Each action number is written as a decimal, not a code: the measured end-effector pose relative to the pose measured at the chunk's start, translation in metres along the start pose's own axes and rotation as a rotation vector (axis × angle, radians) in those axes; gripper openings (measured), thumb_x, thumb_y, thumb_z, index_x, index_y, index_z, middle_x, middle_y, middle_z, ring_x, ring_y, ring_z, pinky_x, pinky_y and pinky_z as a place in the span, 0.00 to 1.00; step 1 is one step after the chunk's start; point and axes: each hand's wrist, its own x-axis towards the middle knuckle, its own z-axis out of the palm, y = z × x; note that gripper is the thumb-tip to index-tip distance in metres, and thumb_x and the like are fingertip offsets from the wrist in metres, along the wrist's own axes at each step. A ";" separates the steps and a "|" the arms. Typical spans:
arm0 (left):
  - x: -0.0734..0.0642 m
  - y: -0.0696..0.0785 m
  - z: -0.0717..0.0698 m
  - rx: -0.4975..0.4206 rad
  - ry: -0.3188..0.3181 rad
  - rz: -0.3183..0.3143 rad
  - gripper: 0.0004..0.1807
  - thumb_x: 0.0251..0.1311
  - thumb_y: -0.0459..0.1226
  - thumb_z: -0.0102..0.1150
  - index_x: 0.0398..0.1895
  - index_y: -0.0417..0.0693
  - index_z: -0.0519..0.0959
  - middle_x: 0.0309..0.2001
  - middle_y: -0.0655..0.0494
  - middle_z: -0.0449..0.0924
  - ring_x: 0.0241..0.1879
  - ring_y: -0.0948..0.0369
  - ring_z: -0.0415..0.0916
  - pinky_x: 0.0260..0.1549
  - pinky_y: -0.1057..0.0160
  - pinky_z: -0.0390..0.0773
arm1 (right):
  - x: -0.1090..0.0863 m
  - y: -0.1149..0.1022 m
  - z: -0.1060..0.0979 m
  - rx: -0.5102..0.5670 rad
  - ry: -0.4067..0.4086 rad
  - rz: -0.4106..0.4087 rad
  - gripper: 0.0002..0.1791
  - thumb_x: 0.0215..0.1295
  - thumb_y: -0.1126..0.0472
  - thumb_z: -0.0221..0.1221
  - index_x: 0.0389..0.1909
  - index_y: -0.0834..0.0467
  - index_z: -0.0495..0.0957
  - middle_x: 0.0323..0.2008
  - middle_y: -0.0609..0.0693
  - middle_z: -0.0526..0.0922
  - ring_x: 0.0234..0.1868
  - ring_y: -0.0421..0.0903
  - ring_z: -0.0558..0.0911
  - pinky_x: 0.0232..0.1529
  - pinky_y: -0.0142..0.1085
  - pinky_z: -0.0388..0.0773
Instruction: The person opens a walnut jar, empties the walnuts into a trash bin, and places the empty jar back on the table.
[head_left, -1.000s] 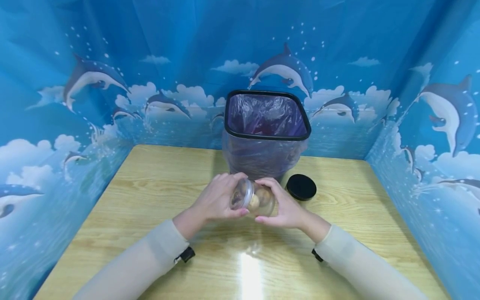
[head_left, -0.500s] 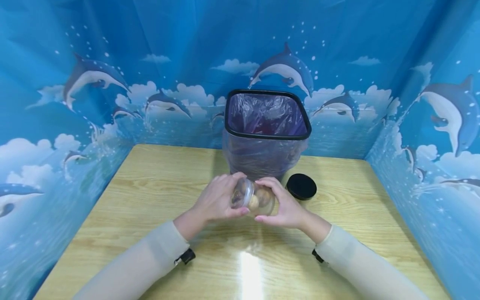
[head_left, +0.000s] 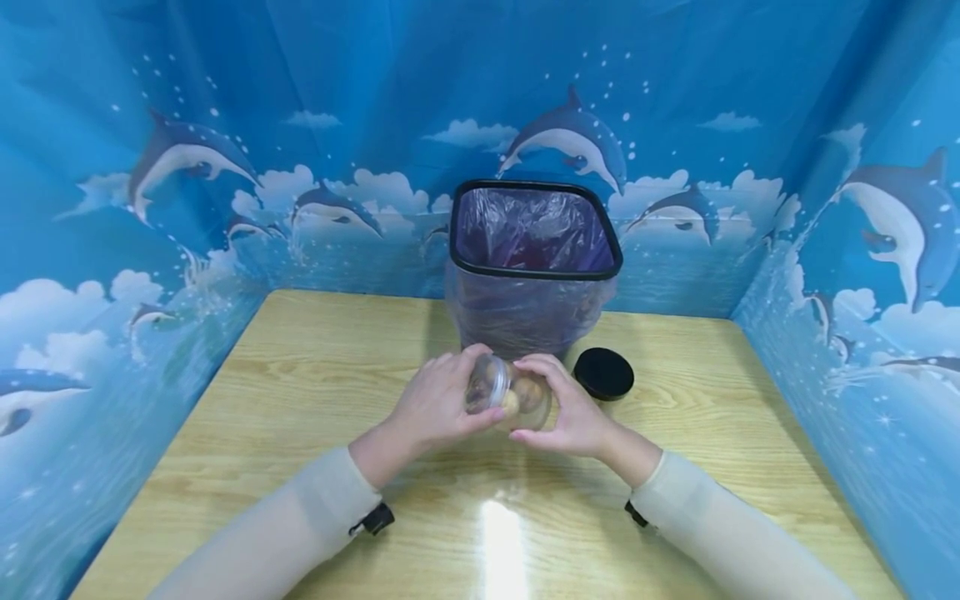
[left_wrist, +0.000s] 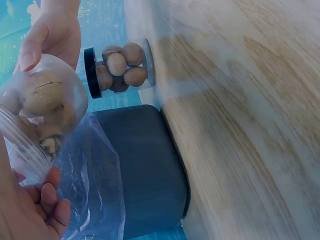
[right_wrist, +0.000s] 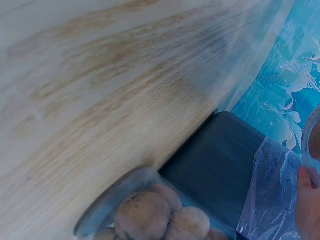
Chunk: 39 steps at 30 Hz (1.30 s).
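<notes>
A clear plastic jar [head_left: 531, 400] with round brown nuts that look like walnuts is held tilted on its side between my hands, just in front of the bin. My left hand [head_left: 431, 404] grips its left part around the ridged neck [left_wrist: 22, 142], thumb on the near side and fingers on the far side. My right hand [head_left: 572, 417] holds the rounded right end between thumb and fingers. One nut [left_wrist: 44, 92] near the wall shows a crack. Whether a cap covers the left end, I cannot tell.
Behind the hands stands a bin [head_left: 528, 312] with a black rim and a purple liner bag. To its right is a second jar of similar nuts [left_wrist: 120, 67], upright under a black lid [head_left: 603, 373]. Blue dolphin-print curtains [head_left: 360, 100] enclose the wooden table [head_left: 315, 358].
My left hand and the jar's left part have shifted slightly to the right, with the left thumb reaching further along the jar. The right hand has hardly moved.
</notes>
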 end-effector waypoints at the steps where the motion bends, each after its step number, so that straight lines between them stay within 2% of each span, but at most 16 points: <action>1: 0.000 0.001 0.000 0.003 -0.005 -0.008 0.61 0.51 0.83 0.19 0.66 0.45 0.67 0.47 0.48 0.83 0.44 0.49 0.79 0.48 0.49 0.76 | 0.000 0.000 0.000 0.000 0.007 -0.004 0.51 0.39 0.63 0.81 0.67 0.61 0.66 0.63 0.57 0.69 0.64 0.53 0.69 0.67 0.34 0.64; 9: 0.002 0.003 -0.002 0.011 -0.025 -0.046 0.62 0.49 0.84 0.17 0.67 0.46 0.66 0.44 0.50 0.83 0.41 0.51 0.79 0.48 0.49 0.76 | 0.000 0.000 0.000 -0.019 0.034 -0.006 0.50 0.39 0.64 0.81 0.66 0.62 0.67 0.62 0.57 0.70 0.63 0.53 0.70 0.67 0.34 0.64; 15: 0.003 0.004 -0.008 0.037 -0.076 -0.060 0.66 0.44 0.86 0.18 0.72 0.49 0.64 0.50 0.48 0.84 0.46 0.50 0.79 0.51 0.48 0.75 | -0.002 0.002 -0.002 -0.033 0.039 0.000 0.48 0.44 0.60 0.80 0.68 0.58 0.66 0.62 0.54 0.70 0.64 0.52 0.70 0.67 0.36 0.65; 18: 0.003 0.000 -0.011 0.040 -0.088 -0.023 0.64 0.45 0.86 0.23 0.75 0.51 0.61 0.54 0.49 0.82 0.48 0.50 0.78 0.51 0.49 0.74 | -0.003 0.002 -0.003 -0.046 0.044 -0.003 0.49 0.44 0.58 0.80 0.68 0.58 0.67 0.62 0.55 0.71 0.64 0.52 0.71 0.67 0.36 0.65; 23: 0.001 -0.009 -0.012 0.010 -0.064 0.083 0.57 0.51 0.79 0.44 0.76 0.53 0.58 0.57 0.51 0.78 0.53 0.53 0.74 0.54 0.50 0.72 | -0.004 0.003 -0.006 -0.045 0.058 0.003 0.49 0.41 0.62 0.80 0.67 0.59 0.67 0.62 0.55 0.71 0.63 0.52 0.70 0.68 0.35 0.63; 26: 0.001 -0.014 -0.012 -0.010 -0.067 0.126 0.55 0.51 0.73 0.54 0.77 0.53 0.58 0.60 0.51 0.74 0.57 0.53 0.72 0.58 0.49 0.70 | -0.003 0.002 -0.008 -0.036 0.053 0.011 0.49 0.40 0.63 0.80 0.67 0.59 0.67 0.62 0.55 0.71 0.64 0.52 0.70 0.68 0.35 0.62; 30: 0.001 -0.018 -0.014 -0.034 -0.095 0.166 0.56 0.50 0.70 0.60 0.78 0.55 0.55 0.62 0.51 0.72 0.60 0.54 0.70 0.61 0.48 0.68 | -0.004 0.001 -0.009 -0.021 0.021 0.026 0.49 0.42 0.62 0.80 0.68 0.58 0.67 0.63 0.54 0.71 0.64 0.51 0.70 0.68 0.35 0.62; 35: 0.001 -0.020 -0.017 -0.062 -0.126 0.200 0.56 0.49 0.67 0.64 0.79 0.61 0.54 0.58 0.52 0.73 0.56 0.55 0.71 0.57 0.51 0.70 | -0.005 0.002 -0.009 -0.016 -0.006 0.018 0.49 0.43 0.62 0.79 0.68 0.59 0.66 0.64 0.54 0.70 0.64 0.51 0.70 0.68 0.35 0.63; 39: 0.002 -0.020 -0.018 -0.051 -0.132 0.216 0.55 0.49 0.67 0.65 0.79 0.61 0.55 0.55 0.53 0.74 0.52 0.57 0.71 0.54 0.52 0.71 | -0.006 0.002 -0.009 -0.014 -0.005 -0.003 0.48 0.44 0.61 0.79 0.68 0.59 0.66 0.64 0.55 0.70 0.64 0.52 0.70 0.68 0.36 0.63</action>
